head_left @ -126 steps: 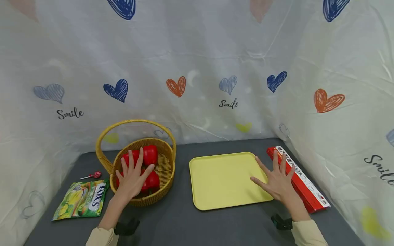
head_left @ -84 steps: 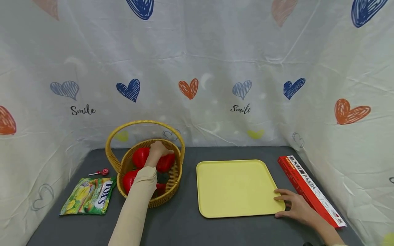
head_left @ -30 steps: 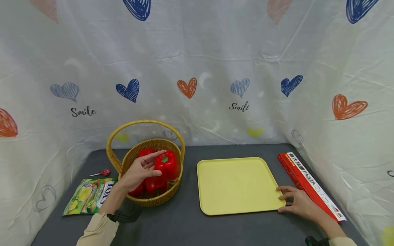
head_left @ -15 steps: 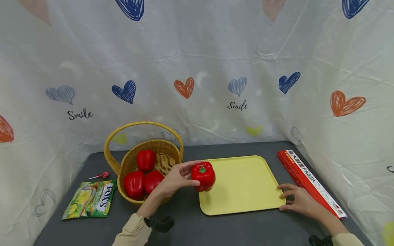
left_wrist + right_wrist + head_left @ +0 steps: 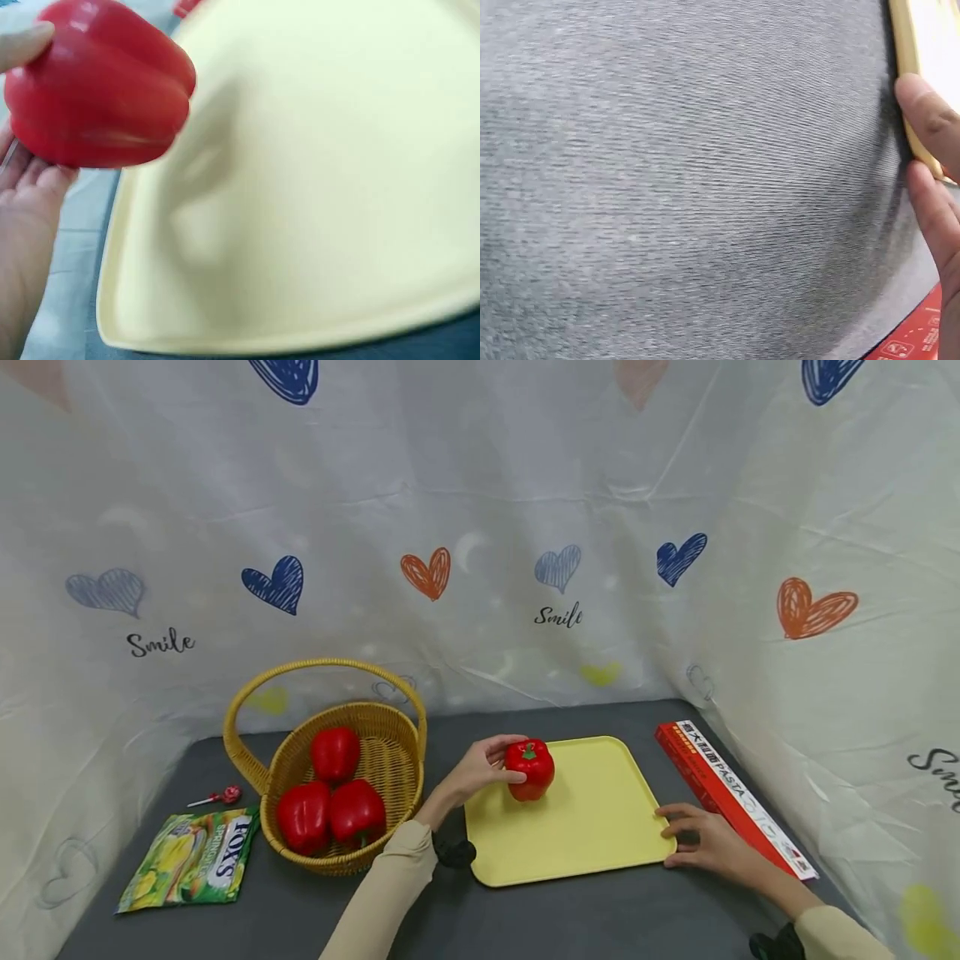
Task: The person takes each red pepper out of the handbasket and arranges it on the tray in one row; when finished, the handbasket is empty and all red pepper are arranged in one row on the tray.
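Observation:
My left hand [image 5: 474, 771] holds a red bell pepper [image 5: 532, 772] with a green stem between thumb and fingers. In the left wrist view the bell pepper [image 5: 105, 90] hangs over the tray's edge, and its shadow falls on the tray. The yellow rectangular tray [image 5: 577, 835] lies flat on the table. My right hand [image 5: 705, 842] grips the tray's near right corner. Up close in the right wrist view, thumb and finger touch the tray's rim [image 5: 906, 45] on either side of that corner.
On the left, a yellow wicker basket [image 5: 337, 864] with a tall handle holds three red bell peppers [image 5: 335, 753]. Beside it lie a green FOX'S candy bag [image 5: 191, 858] and a lollipop [image 5: 230, 794]. A red pasta box [image 5: 735, 797] lies right of the tray. A printed curtain [image 5: 480, 485] hangs behind.
My left hand has reached into the basket, lifted out one bell pepper and carried it right, over the tray. My right hand has come down to the tray's corner and stays there.

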Motion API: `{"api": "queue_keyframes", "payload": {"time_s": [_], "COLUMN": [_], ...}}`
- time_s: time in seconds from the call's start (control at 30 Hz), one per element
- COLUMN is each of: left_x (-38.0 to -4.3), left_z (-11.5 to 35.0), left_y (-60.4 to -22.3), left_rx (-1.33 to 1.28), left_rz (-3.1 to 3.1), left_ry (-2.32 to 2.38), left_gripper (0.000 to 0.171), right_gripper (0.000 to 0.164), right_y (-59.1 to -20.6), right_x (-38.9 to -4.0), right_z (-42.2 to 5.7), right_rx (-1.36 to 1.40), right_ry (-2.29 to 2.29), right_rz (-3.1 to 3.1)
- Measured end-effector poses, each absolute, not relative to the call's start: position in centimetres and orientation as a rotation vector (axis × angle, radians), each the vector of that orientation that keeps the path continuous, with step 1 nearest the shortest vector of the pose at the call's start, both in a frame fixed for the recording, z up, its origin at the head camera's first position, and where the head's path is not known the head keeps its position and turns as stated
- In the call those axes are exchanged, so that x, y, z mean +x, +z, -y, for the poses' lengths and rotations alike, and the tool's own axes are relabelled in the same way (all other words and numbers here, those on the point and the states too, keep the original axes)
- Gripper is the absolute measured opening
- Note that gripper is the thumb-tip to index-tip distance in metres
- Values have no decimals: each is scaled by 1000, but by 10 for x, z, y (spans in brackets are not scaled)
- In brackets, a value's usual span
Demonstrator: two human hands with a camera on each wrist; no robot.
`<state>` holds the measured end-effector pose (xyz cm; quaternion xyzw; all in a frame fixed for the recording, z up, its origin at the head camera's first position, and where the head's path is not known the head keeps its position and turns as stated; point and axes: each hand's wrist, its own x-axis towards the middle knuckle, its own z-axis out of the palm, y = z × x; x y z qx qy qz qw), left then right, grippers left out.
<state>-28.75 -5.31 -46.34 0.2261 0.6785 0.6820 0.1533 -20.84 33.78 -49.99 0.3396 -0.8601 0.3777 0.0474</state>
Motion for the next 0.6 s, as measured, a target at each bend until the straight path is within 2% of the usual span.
{"api": "queue_keyframes", "payload": {"time_s": [0.2, 0.6], "left_x": [-310, -338], "left_z": [35, -9], "left_y": [-474, -469], "left_rx": [712, 710], "left_rz": [-1950, -2097], "left_ry": [1850, 1778], "left_gripper": [56, 57], "right_gripper": [31, 33], "right_y": [-508, -505], "right_x": [-203, -203], "right_z": [-340, -341], "right_rx": [1054, 973], "right_ry": [1204, 1259], "right_rz": [2547, 2622]}}
